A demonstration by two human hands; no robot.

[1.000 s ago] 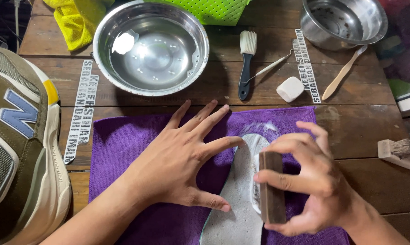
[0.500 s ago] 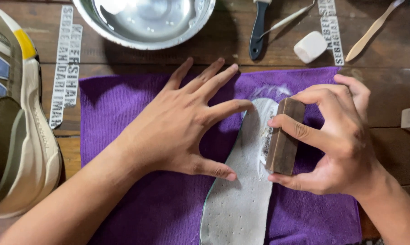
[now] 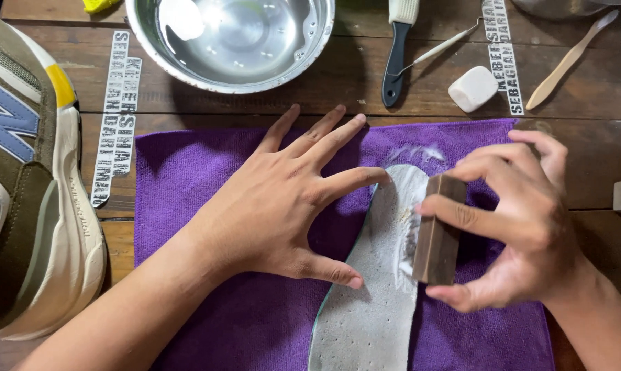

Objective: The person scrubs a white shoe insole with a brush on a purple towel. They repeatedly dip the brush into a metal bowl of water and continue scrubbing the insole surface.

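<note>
At frame centre, a grey perforated insole [image 3: 379, 288] lies on a fuzzy purple cloth [image 3: 186, 185], pinned by the left hand [image 3: 276, 206] with fingers spread flat, while the right hand [image 3: 523, 227] is clamped on a brown block brush [image 3: 437, 230] over foamy suds. Upper frame holds 1 shiny steel bowl [image 3: 231, 41], a black-handled brush [image 3: 396, 51], a white soap bar [image 3: 473, 88] and a wooden stick [image 3: 564, 62]; a sneaker [image 3: 28, 185] fills the left edge, all on a plank table [image 3: 585, 137].

Soft, even light from above; sharp focus in the centre. Bright glare spots in the steel bowl [image 3: 231, 38] at upper middle; faint shadows beside the hands.
</note>
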